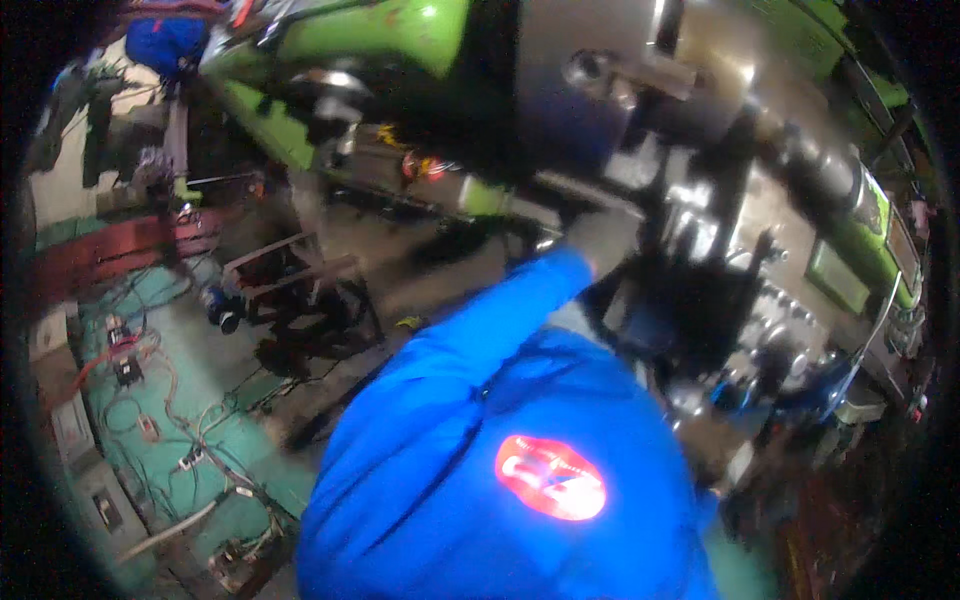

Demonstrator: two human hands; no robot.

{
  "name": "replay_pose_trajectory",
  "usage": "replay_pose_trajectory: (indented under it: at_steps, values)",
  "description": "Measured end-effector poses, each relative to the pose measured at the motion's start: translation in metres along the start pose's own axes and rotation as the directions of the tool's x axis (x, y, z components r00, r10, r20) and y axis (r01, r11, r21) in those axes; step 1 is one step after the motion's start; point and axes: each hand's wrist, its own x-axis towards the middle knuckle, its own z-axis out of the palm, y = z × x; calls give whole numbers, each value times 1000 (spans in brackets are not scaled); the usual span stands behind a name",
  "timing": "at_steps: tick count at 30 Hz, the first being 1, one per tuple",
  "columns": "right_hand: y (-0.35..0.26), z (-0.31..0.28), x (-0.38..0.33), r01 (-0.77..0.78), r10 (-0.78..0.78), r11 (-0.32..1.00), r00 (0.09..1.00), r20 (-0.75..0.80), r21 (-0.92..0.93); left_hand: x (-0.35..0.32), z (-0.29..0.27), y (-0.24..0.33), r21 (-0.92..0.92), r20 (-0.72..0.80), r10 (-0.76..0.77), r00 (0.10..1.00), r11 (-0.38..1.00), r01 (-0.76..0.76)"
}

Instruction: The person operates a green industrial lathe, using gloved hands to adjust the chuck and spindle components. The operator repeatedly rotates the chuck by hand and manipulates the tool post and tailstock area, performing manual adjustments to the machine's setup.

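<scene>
My left arm, in a blue sleeve, stretches forward to a large green and metal machine that looks like a lathe (pixel 380 35). On my left hand (pixel 608 238) is a greyish glove. It is beside a metal bar (pixel 585 193) below the big round chuck (pixel 620 80); blur hides its fingers and whether it grips the bar. Low on the right, partly behind my blue jacket (pixel 450 530), is my right hand (pixel 738 466), small, pale and smeared. Its fingers cannot be made out. Shiny metal blocks (pixel 695 225) stand right of my left hand.
Cables and power strips (pixel 190 458) lie across the green floor (pixel 230 490) on the left. A dark metal frame (pixel 300 300) stands there, near a reddish beam (pixel 120 250). Metal parts (pixel 785 335) crowd the machine at right, beside a pale container (pixel 860 405).
</scene>
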Motion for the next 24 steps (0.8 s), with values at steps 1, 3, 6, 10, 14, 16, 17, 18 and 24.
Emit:
replay_pose_trajectory:
  at_steps: [1, 3, 6, 10, 14, 16, 17, 18, 24]
  values:
    - [14, 14, -11, -31, 31, 999, 999, 28, -11, -4, 3, -3, 76, 43, -29, 999, 997, 25]
    - [42, 45, -29, -83, 84, 996, 993, 85, -13, -2, 20, -14, 224, 113, -79, 990, 973, 52]
    - [71, 86, -45, -120, 116, 993, 978, 175, 11, -2, 68, -43, 345, -18, -223, 975, 914, 216]
    - [98, 119, -56, -111, 103, 994, 963, 251, 21, -37, 63, -39, 458, 49, -172, 984, 879, 132]
    - [134, 145, -61, 501, -390, 777, 859, 333, -381, -79, 48, -16, 301, -54, -133, 990, 943, 143]
    - [173, 168, -73, 193, -136, 978, 882, 452, -82, -101, 40, -13, 254, -140, -32, 990, 965, 67]
    - [200, 187, -74, -303, 133, 916, 847, 515, 262, -111, 39, -16, 229, -195, 18, 981, 973, 27]
    - [227, 202, -76, -625, 377, 647, 760, 530, 436, -118, 37, -19, 203, -249, 79, 965, 979, -28]
    - [209, 206, -171, -725, 557, 611, 679, 478, 318, -161, 16, -73, -102, -592, -195, 782, 981, 167]
